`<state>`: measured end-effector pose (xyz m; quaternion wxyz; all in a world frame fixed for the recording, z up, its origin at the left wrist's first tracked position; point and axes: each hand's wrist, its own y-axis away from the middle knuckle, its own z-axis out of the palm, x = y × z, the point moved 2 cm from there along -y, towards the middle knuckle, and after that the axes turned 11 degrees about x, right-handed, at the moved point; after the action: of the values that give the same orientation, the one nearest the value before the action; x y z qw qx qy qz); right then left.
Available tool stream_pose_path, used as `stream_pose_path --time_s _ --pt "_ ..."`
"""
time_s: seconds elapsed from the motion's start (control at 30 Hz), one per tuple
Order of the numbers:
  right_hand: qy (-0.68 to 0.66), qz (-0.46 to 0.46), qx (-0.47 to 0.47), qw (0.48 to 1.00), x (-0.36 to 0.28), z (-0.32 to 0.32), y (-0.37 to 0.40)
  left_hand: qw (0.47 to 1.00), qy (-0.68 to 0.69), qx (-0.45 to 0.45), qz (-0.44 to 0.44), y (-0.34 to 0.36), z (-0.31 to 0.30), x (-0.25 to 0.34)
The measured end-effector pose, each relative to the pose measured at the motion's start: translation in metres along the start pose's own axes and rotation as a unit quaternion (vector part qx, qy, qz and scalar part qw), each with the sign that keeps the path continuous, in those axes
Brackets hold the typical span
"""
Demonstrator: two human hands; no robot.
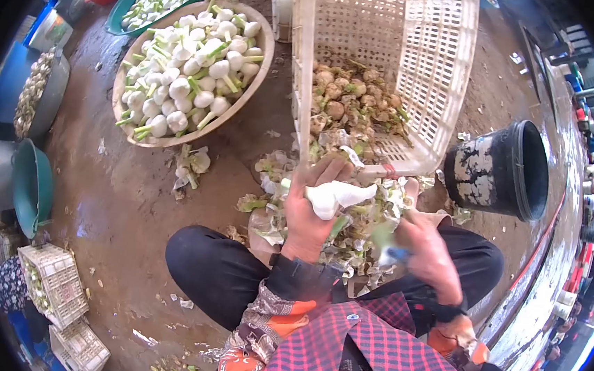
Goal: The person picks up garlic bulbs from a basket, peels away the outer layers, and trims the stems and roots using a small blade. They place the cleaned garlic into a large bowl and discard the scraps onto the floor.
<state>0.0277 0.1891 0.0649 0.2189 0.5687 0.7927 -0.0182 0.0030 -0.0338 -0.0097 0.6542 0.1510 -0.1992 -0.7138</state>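
My left hand (308,218) is closed around a white garlic bulb (322,201). A short green stem pokes out at its left, and a white flap of skin stretches to the right. To the right of it, my right hand (432,255) is smeared by motion, its fingers curled in. At its fingertips is a blurred blue and greenish thing (391,253) whose kind I cannot make out. Peeled garlic skins (358,256) lie heaped below both hands. Just beyond them, a tipped white plastic crate (434,78) holds brown, unpeeled garlic bulbs (346,95).
Left of the crate stands a wide basin (263,64) full of white garlic bulbs. A green basin (114,25) of garlic is behind it. At right a black bucket (497,170) leans. Crates (59,285) and a teal tub (31,189) line the left side.
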Motion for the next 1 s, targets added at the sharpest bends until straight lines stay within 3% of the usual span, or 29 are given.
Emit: stream_pose_path --time_s 0.03,0.07,0.13,0.17,0.2,0.23,0.3,0.33,0.4,0.43,0.57,0.63,0.7,0.73,0.77,0.8,0.83,0.9,0.93,0.97,1.0 --pt "-0.122 0.028 0.038 0.991 -0.029 -0.009 -0.011 0.998 -0.050 0.031 0.034 0.001 0.004 -0.002" --pt "-0.384 0.111 0.076 0.914 -0.025 0.009 -0.017 0.996 -0.052 0.055 0.052 0.004 0.006 -0.002" --pt "-0.538 0.137 0.070 0.829 -0.054 0.017 -0.042 0.951 -0.261 0.010 0.165 0.008 0.001 0.001" --pt "-0.607 0.147 0.070 0.778 -0.067 0.019 -0.052 0.954 -0.253 0.025 0.156 0.009 0.008 -0.002" --pt "-0.552 0.142 0.109 0.814 -0.071 0.031 -0.055 0.957 -0.246 0.040 0.147 0.011 0.015 -0.005" --pt "-0.494 0.138 0.146 0.846 -0.077 0.038 -0.060 0.926 -0.335 0.050 0.168 0.009 0.010 -0.004" --pt "-0.618 0.165 0.161 0.751 -0.080 0.038 -0.064 0.837 -0.501 0.076 0.208 0.006 -0.007 0.001" --pt "-0.667 0.161 0.158 0.710 -0.078 0.037 -0.066 0.904 -0.393 0.121 0.121 0.003 -0.008 -0.003" --pt "-0.781 0.140 0.141 0.592 -0.069 0.034 -0.063 0.951 -0.287 0.116 -0.009 0.004 -0.014 -0.004" --pt "-0.800 0.140 0.150 0.564 -0.062 0.025 -0.060 0.964 -0.229 0.111 -0.074 0.004 -0.019 -0.005" --pt "-0.886 0.109 0.145 0.427 -0.020 -0.002 -0.045 0.994 -0.079 0.057 -0.053 0.001 -0.013 0.003" --pt "-0.887 0.103 0.164 0.419 -0.001 0.004 -0.034 0.996 -0.047 0.055 -0.048 -0.003 -0.020 0.003" --pt "-0.803 0.164 0.132 0.557 0.002 0.002 -0.019 0.994 -0.019 0.098 -0.034 -0.008 -0.029 0.005" --pt "-0.645 0.200 0.073 0.734 -0.003 0.005 -0.017 0.994 0.001 0.100 -0.036 -0.009 -0.032 0.006" --pt "-0.323 0.115 0.022 0.939 -0.015 0.001 -0.018 0.994 0.018 0.103 -0.039 -0.010 -0.035 0.008" --pt "-0.132 -0.058 0.049 0.988 -0.012 0.015 -0.015 0.993 0.034 0.104 -0.045 -0.011 -0.035 0.008" --pt "0.073 -0.227 0.073 0.968 -0.021 0.020 -0.018 0.993 0.024 0.110 -0.041 -0.012 -0.031 0.007" --pt "-0.086 -0.093 0.018 0.992 -0.027 0.016 -0.028 0.992 0.005 0.123 -0.030 -0.009 -0.022 0.005" --pt "-0.185 -0.015 0.004 0.983 -0.039 0.004 -0.039 0.993 -0.007 0.111 -0.032 -0.002 -0.023 0.004" --pt "-0.284 0.062 -0.010 0.957 -0.045 -0.002 -0.052 0.990 -0.104 0.097 -0.015 0.004 -0.015 0.005" --pt "-0.303 0.111 -0.002 0.946 -0.044 -0.001 -0.070 0.986 -0.118 0.118 -0.003 0.006 -0.010 0.004"
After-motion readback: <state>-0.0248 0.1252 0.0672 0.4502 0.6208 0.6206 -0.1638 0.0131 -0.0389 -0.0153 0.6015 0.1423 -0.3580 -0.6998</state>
